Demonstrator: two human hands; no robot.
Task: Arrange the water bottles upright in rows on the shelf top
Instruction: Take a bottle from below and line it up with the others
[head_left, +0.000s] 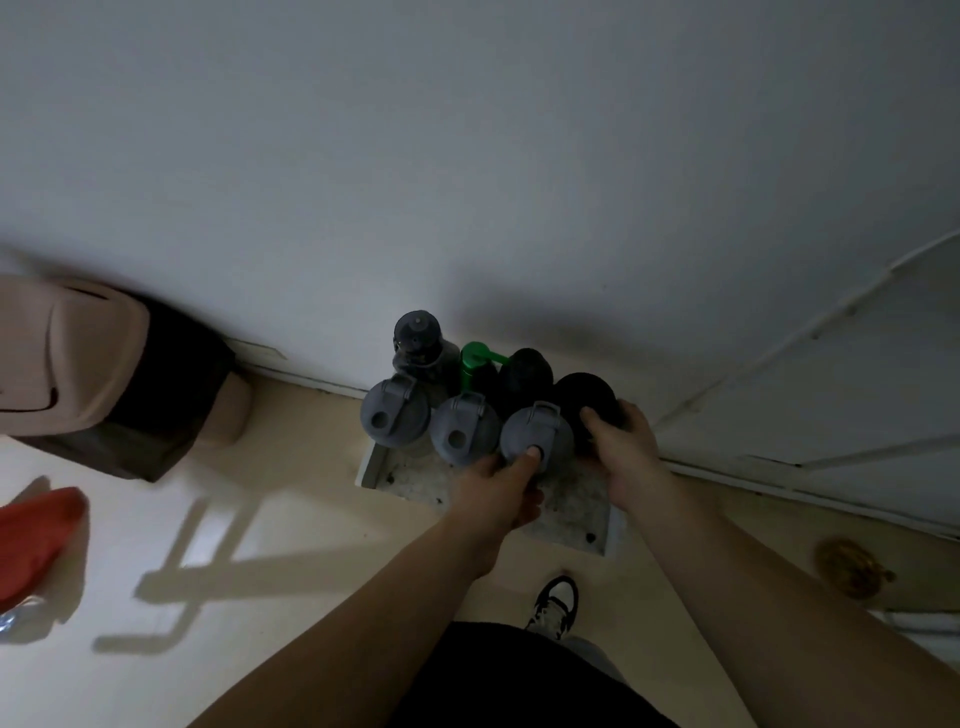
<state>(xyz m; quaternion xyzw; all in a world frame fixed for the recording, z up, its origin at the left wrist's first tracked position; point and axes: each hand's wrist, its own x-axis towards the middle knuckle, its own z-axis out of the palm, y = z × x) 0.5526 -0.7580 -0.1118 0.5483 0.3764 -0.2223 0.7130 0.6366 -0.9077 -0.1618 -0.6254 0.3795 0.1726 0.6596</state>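
My left hand (501, 488) grips the grey-lidded plastic bottle (535, 434) in the front row of the speckled shelf top (576, 506); my right hand (626, 447) seemingly clasps the black round-capped bottle (584, 397) near its right edge.

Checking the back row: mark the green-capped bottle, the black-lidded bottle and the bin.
green-capped bottle (475, 358), head view, on its green cap.
black-lidded bottle (584, 397), head view, lid top.
bin (72, 358), head view, beige lid.

Dim white wall (467, 156), cream floor (291, 499), beige bin (72, 358)
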